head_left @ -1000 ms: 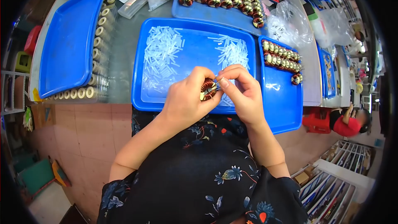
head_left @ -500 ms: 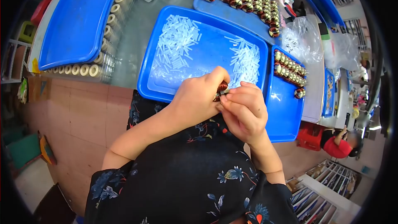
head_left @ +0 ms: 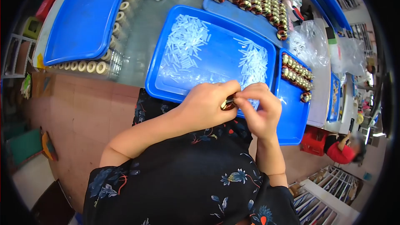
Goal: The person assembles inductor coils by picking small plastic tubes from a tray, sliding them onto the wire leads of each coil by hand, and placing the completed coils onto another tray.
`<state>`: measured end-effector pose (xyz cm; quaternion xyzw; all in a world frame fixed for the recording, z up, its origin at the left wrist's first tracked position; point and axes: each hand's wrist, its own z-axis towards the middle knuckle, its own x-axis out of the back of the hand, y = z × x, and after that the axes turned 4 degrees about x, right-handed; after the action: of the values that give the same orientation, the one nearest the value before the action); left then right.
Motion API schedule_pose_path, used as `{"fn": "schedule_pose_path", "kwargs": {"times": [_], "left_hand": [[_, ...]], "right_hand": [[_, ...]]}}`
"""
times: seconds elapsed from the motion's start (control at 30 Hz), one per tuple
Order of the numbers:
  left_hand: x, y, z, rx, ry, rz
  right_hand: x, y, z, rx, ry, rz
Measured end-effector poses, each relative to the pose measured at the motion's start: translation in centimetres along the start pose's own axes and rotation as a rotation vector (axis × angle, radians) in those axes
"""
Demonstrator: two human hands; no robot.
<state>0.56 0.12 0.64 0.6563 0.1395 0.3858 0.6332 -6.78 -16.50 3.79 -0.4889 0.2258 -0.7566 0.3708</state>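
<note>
My left hand (head_left: 210,103) is closed around a small ring coil (head_left: 228,103) wound with copper wire, above the near edge of a blue tray (head_left: 155,81). The fingers hide much of the coil. Thumb and forefinger of my right hand (head_left: 263,109) pinch together at the coil's right side. What sits between those fingertips is too small to make out. Inside the tray lie two heaps of short clear tubes, a larger left heap (head_left: 183,41) and a smaller right heap (head_left: 253,64).
More wound coils fill a blue tray (head_left: 266,29) at the back and line part of another tray (head_left: 287,121) on the right. At left, a blue tray (head_left: 81,21) rests over pale rings (head_left: 101,67) in clear packaging. Plastic bags (head_left: 310,43) lie behind. A person in red (head_left: 339,152) sits farther right.
My right hand has turned, its fingers pinching higher at the coil. The coil has tilted in my left hand. The whole scene has shifted slightly right in view.
</note>
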Motion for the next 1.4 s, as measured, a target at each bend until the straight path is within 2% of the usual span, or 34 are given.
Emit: {"fn": "schedule_pose_path", "kwargs": {"times": [0.07,0.1,0.17,0.23,0.33,0.47,0.57,0.67,0.7,0.77,0.87,0.93,1.03,1.07,1.17,1.27,1.37,1.4], "left_hand": [[0.2,0.2,0.1,0.069,-0.022,0.041],[0.3,0.2,0.1,0.029,-0.002,0.008],[0.3,0.1,-0.4,-0.043,0.031,-0.058],[0.3,0.2,-0.7,0.042,-0.01,-0.069],[0.7,0.6,0.0,0.189,-0.061,-0.128],[1.0,0.3,-0.6,0.131,-0.094,-0.114],[1.2,-0.3,-1.2,0.167,-0.119,-0.074],[2.6,0.3,-1.9,0.11,-0.124,-0.134],[3.3,0.7,-2.2,0.11,-0.139,-0.149],[4.8,1.6,-3.0,0.107,-0.158,-0.171],[5.9,0.9,-4.6,0.165,-0.181,-0.205],[6.3,0.2,-5.8,0.23,-0.218,-0.273],[5.9,-0.4,-6.8,0.17,-0.108,-0.226],[6.0,-1.1,-6.7,0.036,-0.07,-0.081],[5.9,-1.4,-6.5,-0.022,0.018,-0.1],[5.7,-1.6,-6.5,0.164,0.032,-0.283],[5.0,-1.1,-6.2,0.338,0.167,-0.681],[5.0,-1.4,-6.2,0.296,0.193,-0.671]], "right_hand": [[-0.5,-0.4,0.0,0.04,0.031,-0.082],[-0.8,-0.6,0.1,0.063,0.047,-0.125],[-0.6,-2.6,0.5,0.35,-0.022,-0.337],[-0.5,-3.0,0.7,0.466,-0.082,-0.413],[0.7,-0.3,2.4,0.438,-0.153,-0.28],[-0.4,-2.0,1.9,0.558,-0.179,-0.332],[-0.5,-1.1,2.0,0.523,-0.295,-0.239],[1.2,0.4,4.9,0.158,-0.481,0.267],[1.5,1.5,5.8,-0.061,-0.448,0.36],[-1.0,2.8,7.5,-0.246,-0.31,0.134],[-4.9,4.3,7.0,-0.118,-0.398,-0.065],[-6.6,4.7,6.6,-0.111,-0.41,-0.101],[-7.7,4.9,6.3,-0.099,-0.387,-0.154],[-7.9,4.9,6.3,-0.09,-0.38,-0.172],[-7.9,5.0,6.4,-0.098,-0.372,-0.216],[-7.8,4.5,6.4,-0.1,-0.401,-0.26],[-7.6,4.0,5.8,-0.06,-0.417,-0.316],[-7.6,4.1,5.7,-0.039,-0.411,-0.316]]}}
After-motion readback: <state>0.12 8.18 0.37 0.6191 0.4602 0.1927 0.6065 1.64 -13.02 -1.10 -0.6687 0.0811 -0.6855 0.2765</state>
